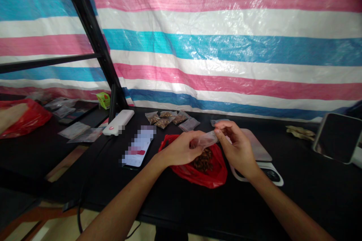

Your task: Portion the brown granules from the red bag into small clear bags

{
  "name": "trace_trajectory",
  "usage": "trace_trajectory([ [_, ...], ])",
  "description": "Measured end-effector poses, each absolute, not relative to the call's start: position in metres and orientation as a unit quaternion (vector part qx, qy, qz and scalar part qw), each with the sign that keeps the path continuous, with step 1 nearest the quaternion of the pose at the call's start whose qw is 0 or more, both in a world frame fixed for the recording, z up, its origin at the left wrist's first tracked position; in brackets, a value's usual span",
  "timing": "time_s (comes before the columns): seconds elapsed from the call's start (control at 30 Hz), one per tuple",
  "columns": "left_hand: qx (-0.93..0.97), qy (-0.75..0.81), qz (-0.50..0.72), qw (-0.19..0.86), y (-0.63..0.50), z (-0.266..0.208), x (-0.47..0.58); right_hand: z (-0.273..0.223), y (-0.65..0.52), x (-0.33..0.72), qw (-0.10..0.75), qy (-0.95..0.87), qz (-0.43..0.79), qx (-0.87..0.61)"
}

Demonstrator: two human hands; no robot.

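Note:
Between my two hands is a small clear plastic bag, held above an opened red plastic bag. My left hand grips the clear bag's left part, fingers closed round it. At its right end, my right hand pinches the edge between thumb and finger. Brown dried pieces lie inside the red bag, below my hands. A scale with a flat plate stands under and beyond my right hand, partly covered by it. Whether the clear bag contains anything is hard to see.
Several filled small bags lie behind the red bag. A lit phone and a white power strip are to the left. A dark-screened device stands at right. Another person's arm reaches over a red bag at far left.

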State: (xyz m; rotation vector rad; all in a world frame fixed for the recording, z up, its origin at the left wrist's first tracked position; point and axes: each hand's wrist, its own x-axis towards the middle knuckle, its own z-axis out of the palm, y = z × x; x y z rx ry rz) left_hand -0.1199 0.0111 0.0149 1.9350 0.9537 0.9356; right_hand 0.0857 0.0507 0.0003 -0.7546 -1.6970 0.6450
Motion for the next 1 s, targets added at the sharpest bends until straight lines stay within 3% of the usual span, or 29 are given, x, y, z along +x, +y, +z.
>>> trace_trajectory([
  [0.1,0.729,0.405,0.430,0.347,0.015,0.013,-0.121,0.000,0.054,0.088,0.589,-0.686,0.276,-0.327],
  [0.2,0.700,0.481,0.474,0.234,0.023,0.010,-0.127,0.000,0.059,0.093,0.597,-0.673,0.263,-0.348],
  [0.3,0.696,0.543,0.459,0.098,0.029,0.010,-0.138,-0.002,0.063,0.096,0.567,-0.700,0.200,-0.387],
  [0.4,0.697,0.605,0.384,0.037,0.031,0.012,-0.146,-0.002,0.065,0.097,0.516,-0.753,0.137,-0.384],
  [0.5,0.713,0.637,0.292,0.039,0.027,0.014,-0.150,0.004,0.060,0.096,0.478,-0.803,0.079,-0.348],
  [0.6,0.781,0.573,0.235,0.081,0.023,0.013,-0.151,0.012,0.052,0.096,0.410,-0.853,0.038,-0.321],
  [0.8,0.819,0.498,0.259,0.120,0.026,0.011,-0.154,0.019,0.043,0.100,0.218,-0.911,-0.049,-0.346],
  [1.0,0.795,0.488,0.338,0.121,0.028,0.015,-0.154,0.018,0.046,0.100,0.245,-0.905,-0.032,-0.347],
])
